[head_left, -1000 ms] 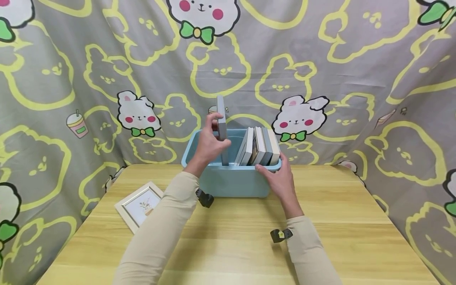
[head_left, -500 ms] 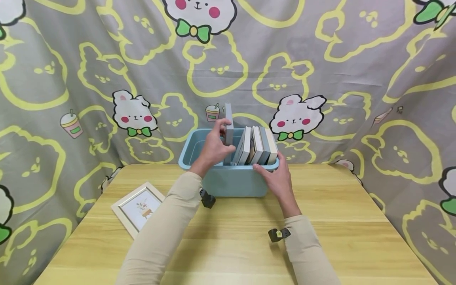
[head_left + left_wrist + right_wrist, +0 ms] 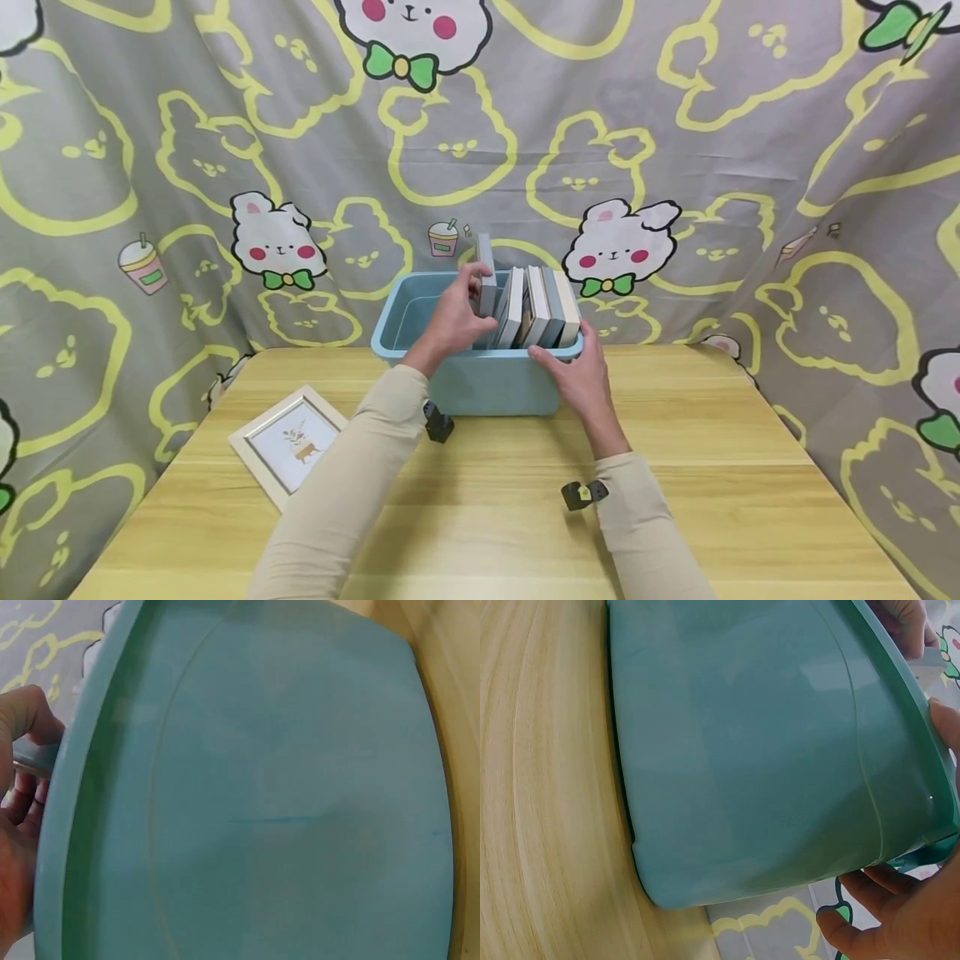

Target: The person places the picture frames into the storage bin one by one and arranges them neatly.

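Note:
My left hand [image 3: 457,318] pinches a slim grey picture frame [image 3: 487,287], seen edge-on and upright, between thumb and fingers. Its lower part is inside the light-blue plastic bin [image 3: 493,387], hidden by the front wall. To its right, several frame-like pieces [image 3: 538,310] with white, grey and cream edges stand leaning in a row. My right hand [image 3: 587,377] grips the bin's front right corner, thumb on the front rim and fingers around the side. In the left wrist view the bin wall [image 3: 300,787] covers most of the picture, with the left hand [image 3: 19,825] at its left edge.
A cream picture frame [image 3: 296,442] with a plant print lies face up on the wooden table [image 3: 510,517], left of the bin and partly under my left forearm. A patterned grey curtain [image 3: 465,125] hangs close behind the bin.
My left hand has moved right and slightly down, lowering the grey picture frame deeper into the bin, closer to the row. The right hand keeps its grip on the corner.

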A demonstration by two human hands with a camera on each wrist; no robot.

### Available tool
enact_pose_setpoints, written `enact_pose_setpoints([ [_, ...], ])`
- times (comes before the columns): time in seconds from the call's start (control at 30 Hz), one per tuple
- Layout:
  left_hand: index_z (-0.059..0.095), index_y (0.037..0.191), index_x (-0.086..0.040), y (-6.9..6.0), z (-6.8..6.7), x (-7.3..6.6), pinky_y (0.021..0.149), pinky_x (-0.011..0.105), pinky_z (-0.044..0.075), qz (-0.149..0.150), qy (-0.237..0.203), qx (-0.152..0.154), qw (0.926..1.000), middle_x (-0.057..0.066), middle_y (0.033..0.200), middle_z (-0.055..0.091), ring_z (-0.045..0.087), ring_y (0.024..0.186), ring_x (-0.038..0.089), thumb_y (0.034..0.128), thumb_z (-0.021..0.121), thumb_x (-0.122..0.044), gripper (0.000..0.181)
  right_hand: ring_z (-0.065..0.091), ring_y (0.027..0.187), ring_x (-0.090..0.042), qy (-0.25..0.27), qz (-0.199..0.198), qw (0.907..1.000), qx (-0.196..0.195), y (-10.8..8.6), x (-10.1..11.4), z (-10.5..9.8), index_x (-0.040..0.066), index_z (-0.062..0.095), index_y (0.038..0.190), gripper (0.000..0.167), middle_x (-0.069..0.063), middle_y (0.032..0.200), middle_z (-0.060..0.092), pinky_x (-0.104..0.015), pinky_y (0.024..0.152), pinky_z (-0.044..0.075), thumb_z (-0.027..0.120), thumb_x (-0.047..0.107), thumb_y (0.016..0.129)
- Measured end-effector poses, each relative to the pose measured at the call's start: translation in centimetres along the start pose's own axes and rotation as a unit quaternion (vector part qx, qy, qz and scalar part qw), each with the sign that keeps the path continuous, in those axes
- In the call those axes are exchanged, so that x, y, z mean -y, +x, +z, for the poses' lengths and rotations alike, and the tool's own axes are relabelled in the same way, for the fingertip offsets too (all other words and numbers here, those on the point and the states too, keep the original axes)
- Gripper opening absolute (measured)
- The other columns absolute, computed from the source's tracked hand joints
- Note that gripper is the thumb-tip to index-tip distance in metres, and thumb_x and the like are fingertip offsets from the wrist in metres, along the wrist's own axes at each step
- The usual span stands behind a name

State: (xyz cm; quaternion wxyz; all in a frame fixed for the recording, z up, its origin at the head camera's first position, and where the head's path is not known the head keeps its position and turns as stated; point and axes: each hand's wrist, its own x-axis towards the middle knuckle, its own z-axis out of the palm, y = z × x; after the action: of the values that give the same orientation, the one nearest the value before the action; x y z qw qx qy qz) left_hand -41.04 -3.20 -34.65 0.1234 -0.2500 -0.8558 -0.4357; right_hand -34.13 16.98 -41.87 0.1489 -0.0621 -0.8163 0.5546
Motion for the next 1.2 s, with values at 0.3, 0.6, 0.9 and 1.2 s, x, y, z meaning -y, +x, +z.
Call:
enact_pose_setpoints([
  [0.3, 0.037, 0.129, -0.026, 0.2, 0.5, 0.2, 0.075, 0.034, 0.048, -0.019, 0.031, 0.036, 0.9987, 0.009, 0.11, 0.053, 0.054, 0.099, 0.023, 0.073, 0.073, 0.003, 0.072, 0.039, 0.136, -0.025, -0.013, -0.001, 0.9999, -0.003, 0.1, 0.0, -0.1, 0.027, 0.021, 0.153, 0.104, -0.006, 0.151, 0.036, -0.05, 0.112, 0.034, 0.075, 0.062, 0.071],
  [0.6, 0.037, 0.127, -0.027, 0.3, 0.6, 0.3, 0.076, 0.034, 0.049, -0.025, 0.049, 0.057, 0.9969, 0.006, 0.106, 0.055, 0.054, 0.095, 0.022, 0.0732, 0.074, 0.002, 0.072, 0.039, 0.136, -0.026, -0.012, -0.002, 0.9999, -0.001, 0.1, 0.1, -0.1, 0.027, 0.021, 0.153, 0.105, -0.006, 0.152, 0.036, -0.05, 0.112, 0.034, 0.075, 0.064, 0.071],
  [0.9, 0.039, 0.122, -0.022, 0.7, 0.9, 0.5, 0.077, 0.034, 0.048, 0.007, 0.085, 0.09, 0.9923, 0.007, 0.098, 0.059, 0.056, 0.088, 0.02, 0.0694, 0.076, 0.003, 0.069, 0.038, 0.136, -0.025, -0.011, -0.003, 0.9999, -0.003, 0.1, 0.0, 0.0, 0.026, 0.021, 0.152, 0.105, -0.006, 0.151, 0.036, -0.05, 0.112, 0.034, 0.075, 0.065, 0.07],
  [1.2, 0.039, 0.12, -0.022, 0.9, 1.2, 0.3, 0.08, 0.036, 0.052, 0.006, 0.106, 0.125, 0.9864, 0.009, 0.104, 0.061, 0.06, 0.09, 0.021, 0.0711, 0.078, 0.001, 0.067, 0.038, 0.136, -0.025, -0.011, -0.005, 0.9999, -0.002, 0.1, -0.1, 0.0, 0.027, 0.022, 0.152, 0.105, -0.006, 0.151, 0.035, -0.05, 0.111, 0.034, 0.074, 0.066, 0.07],
])
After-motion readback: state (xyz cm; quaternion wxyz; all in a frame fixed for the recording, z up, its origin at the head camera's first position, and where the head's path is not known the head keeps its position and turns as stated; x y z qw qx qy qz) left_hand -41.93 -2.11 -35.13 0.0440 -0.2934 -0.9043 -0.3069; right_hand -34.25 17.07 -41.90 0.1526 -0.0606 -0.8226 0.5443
